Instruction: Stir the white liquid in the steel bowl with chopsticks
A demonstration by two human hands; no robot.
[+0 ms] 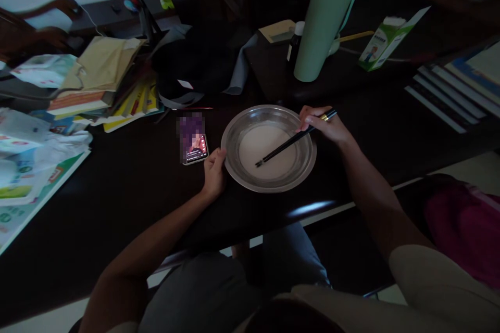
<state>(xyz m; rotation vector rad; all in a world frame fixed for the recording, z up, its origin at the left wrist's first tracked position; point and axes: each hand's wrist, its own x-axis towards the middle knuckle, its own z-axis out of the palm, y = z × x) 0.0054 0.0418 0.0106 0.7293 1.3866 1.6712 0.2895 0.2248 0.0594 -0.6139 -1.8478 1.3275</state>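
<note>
A wide metal bowl stands on the dark table with a pale, milky mixture in it. My left hand grips the bowl's left rim, thumb on the edge and fingers curled at the side. In my right hand, above the right rim, is a pair of black chopsticks with gold bands. They slant down to the left, their tips over or in the mixture; the exact depth cannot be told. A lit phone lies just left of the bowl, near my left hand.
Behind the bowl stand a tall green bottle, a small dark bottle and a green-white box. Stacked books lie at right. Books and envelopes crowd the left, beside a black bag. The table's front edge is near my lap.
</note>
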